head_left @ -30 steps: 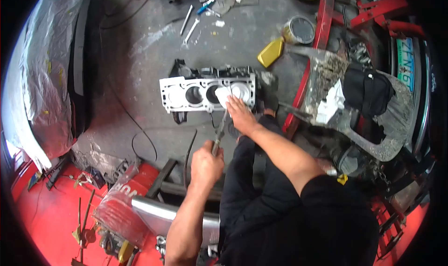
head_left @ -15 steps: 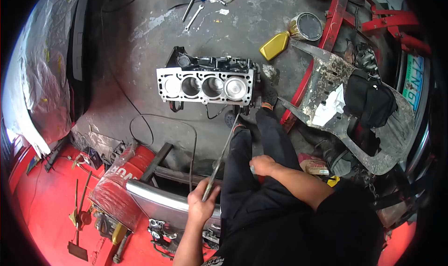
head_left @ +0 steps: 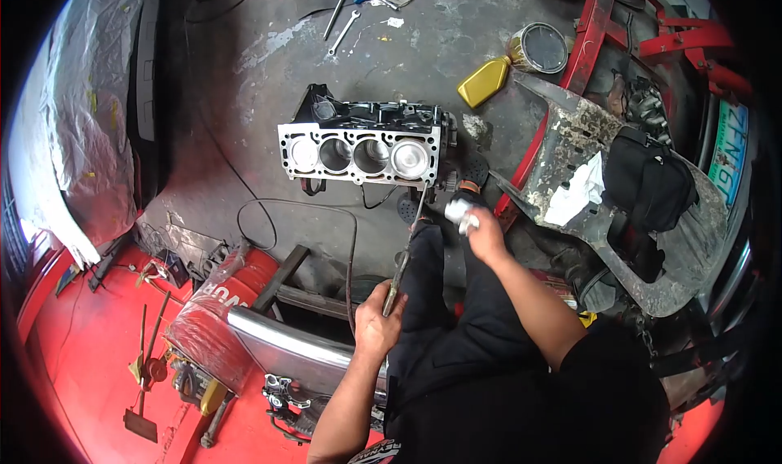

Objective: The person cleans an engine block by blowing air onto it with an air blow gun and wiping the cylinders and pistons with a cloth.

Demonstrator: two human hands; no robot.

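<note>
My left hand point(head_left: 380, 321) is closed around a long, thin metal wand point(head_left: 401, 270). Its far tip points up toward the front right edge of the engine block point(head_left: 362, 156); I cannot tell if they touch. A dark hose point(head_left: 353, 252) loops over the floor and passes close to that hand. In my right hand point(head_left: 486, 234) is a crumpled white rag point(head_left: 460, 212), held above my legs, below and right of the block. The block stands on the floor with its cylinder bores facing up, piston tops showing in some.
Beyond the block lie a wrench point(head_left: 344, 32) and a metal bar point(head_left: 336, 13). A gold oil bottle point(head_left: 484, 82) and a can point(head_left: 541, 48) sit at upper right. A black bag point(head_left: 649, 180) rests on a worn panel. A red drum point(head_left: 218, 301) stands lower left.
My right hand has moved up and forward from my lap, and the white rag now shows in it. My left hand has shifted up and right with the wand.
</note>
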